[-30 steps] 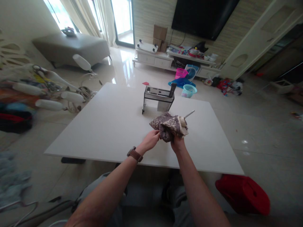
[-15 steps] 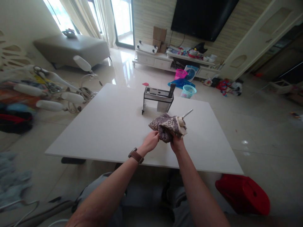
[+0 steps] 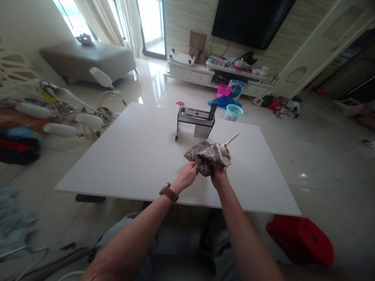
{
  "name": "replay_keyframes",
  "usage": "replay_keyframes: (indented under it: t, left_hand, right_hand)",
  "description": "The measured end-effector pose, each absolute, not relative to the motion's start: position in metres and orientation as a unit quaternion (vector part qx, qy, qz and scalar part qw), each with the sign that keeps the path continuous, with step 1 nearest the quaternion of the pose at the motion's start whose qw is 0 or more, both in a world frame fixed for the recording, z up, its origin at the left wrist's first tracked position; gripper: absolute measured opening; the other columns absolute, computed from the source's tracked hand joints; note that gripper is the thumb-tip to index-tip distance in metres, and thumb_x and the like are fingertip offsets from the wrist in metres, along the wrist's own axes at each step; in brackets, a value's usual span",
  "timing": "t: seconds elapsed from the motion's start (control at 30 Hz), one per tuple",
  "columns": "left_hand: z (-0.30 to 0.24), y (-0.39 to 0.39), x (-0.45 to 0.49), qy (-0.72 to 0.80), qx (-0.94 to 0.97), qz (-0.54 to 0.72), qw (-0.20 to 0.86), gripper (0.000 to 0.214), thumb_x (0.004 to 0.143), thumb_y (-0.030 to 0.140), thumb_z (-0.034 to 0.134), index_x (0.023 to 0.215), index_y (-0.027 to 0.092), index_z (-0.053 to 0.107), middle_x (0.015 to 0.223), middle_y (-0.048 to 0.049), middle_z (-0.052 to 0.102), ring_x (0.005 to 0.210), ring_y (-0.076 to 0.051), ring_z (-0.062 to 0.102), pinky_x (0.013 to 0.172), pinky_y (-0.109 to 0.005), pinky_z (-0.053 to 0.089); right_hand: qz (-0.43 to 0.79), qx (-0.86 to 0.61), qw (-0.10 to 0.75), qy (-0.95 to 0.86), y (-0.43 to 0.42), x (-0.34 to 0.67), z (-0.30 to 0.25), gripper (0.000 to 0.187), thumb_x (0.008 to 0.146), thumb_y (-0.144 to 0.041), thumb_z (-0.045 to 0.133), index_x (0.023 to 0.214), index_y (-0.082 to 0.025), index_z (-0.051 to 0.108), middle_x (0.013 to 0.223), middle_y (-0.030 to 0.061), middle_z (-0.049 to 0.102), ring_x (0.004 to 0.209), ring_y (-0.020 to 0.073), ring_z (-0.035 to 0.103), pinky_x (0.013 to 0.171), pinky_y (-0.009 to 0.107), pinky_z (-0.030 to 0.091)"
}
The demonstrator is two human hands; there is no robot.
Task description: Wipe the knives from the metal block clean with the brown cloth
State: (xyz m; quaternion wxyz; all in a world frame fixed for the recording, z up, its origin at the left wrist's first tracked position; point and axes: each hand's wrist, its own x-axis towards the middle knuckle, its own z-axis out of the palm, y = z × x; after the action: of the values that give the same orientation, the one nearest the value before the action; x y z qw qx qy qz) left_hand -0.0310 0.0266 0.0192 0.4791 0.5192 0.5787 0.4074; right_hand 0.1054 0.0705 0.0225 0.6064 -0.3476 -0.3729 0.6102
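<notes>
A brown-and-cream patterned cloth (image 3: 205, 150) is bunched up above the table, between my two hands. My left hand (image 3: 188, 173) is closed on its near left edge, with the fingertips tucked beneath the folds. From below, my right hand (image 3: 219, 177) grips the right part of the cloth; most of its fingers are hidden. A thin silvery rod (image 3: 232, 138) sticks out of the cloth toward the upper right, and the rest of it is covered. Just beyond the cloth stands a knife rack (image 3: 195, 114) with a black-handled knife (image 3: 213, 111) upright in its right end.
The white table (image 3: 117, 164) stretches under my hands. A red stool-like object (image 3: 301, 240) stands by its near right corner. Behind the table are a light-blue basket (image 3: 233, 112) and a pink basket (image 3: 224, 91) on the floor. White lamp arms (image 3: 90, 120) reach near the left edge.
Almost nothing differs. Both hands keep hold of the cloth in the same place, and the view has shifted very slightly.
</notes>
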Motion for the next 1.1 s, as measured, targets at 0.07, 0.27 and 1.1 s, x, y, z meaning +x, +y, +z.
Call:
replay_keyframes:
  t: [0.07,0.27,1.1]
  left_hand:
    - [0.020,0.026,-0.031,0.583,0.521,0.403,0.476,0.037,0.091,0.043,0.039,0.062,0.021,0.041,0.057,0.0012,0.044,0.061,-0.014,0.041,0.057,-0.028,0.027]
    - [0.024,0.025,-0.033,0.579,0.525,0.403,0.476,0.036,0.092,0.040,0.040,0.062,0.021,0.042,0.057,0.0004,0.046,0.062,-0.014,0.043,0.058,-0.028,0.029]
    - [0.041,0.027,-0.040,0.561,0.590,0.359,0.456,0.045,0.100,0.049,0.039,0.072,0.018,0.056,0.066,-0.0001,0.054,0.068,-0.016,0.050,0.065,-0.028,0.035]
  right_hand:
    - [0.611,-0.344,0.608,-0.373,0.070,0.105,0.024,0.065,0.061,-0.027,0.092,0.121,-0.026,0.068,0.128,0.0027,0.074,0.129,0.0231,0.065,0.124,0.051,0.042]
    - [0.618,-0.331,0.606,-0.376,0.069,0.104,0.026,0.071,0.061,-0.028,0.093,0.127,-0.027,0.066,0.132,0.0034,0.073,0.129,0.0231,0.066,0.123,0.051,0.043]
    - [0.591,-0.340,0.642,-0.349,0.081,0.115,0.022,0.061,0.066,-0.034,0.091,0.123,-0.027,0.069,0.133,0.0028,0.073,0.127,0.0245,0.066,0.121,0.053,0.046]
